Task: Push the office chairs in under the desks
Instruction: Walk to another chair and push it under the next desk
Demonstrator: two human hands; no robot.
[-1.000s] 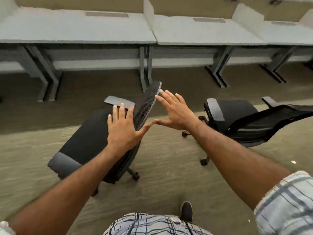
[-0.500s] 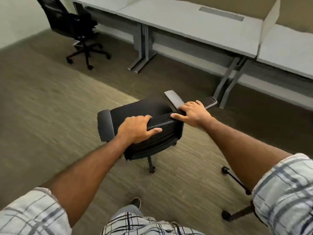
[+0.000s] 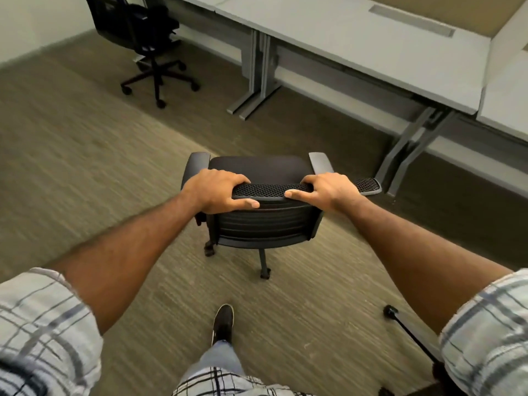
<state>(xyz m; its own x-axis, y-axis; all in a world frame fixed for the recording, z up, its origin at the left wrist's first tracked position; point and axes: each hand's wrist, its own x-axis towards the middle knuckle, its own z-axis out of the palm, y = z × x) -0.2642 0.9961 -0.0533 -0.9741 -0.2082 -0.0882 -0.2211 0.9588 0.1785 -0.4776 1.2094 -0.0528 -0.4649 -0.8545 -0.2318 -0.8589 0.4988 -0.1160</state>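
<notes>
Left hand [image 3: 218, 191] and right hand [image 3: 328, 191] clenched, arms outstretched.

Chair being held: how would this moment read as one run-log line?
left hand: gripping backrest top | right hand: same | chair: on carpet, short of desk

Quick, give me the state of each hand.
Left hand: closed on the chair backrest's top edge.
Right hand: closed on the same edge.

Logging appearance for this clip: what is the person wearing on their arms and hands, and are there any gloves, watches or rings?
Both forearms are bare. Short sleeves end above the elbows: the left sleeve and right sleeve are pale fabric with a grey-blue plaid check. The left hand and right hand are ungloved; no watch, ring or band shows.
</notes>
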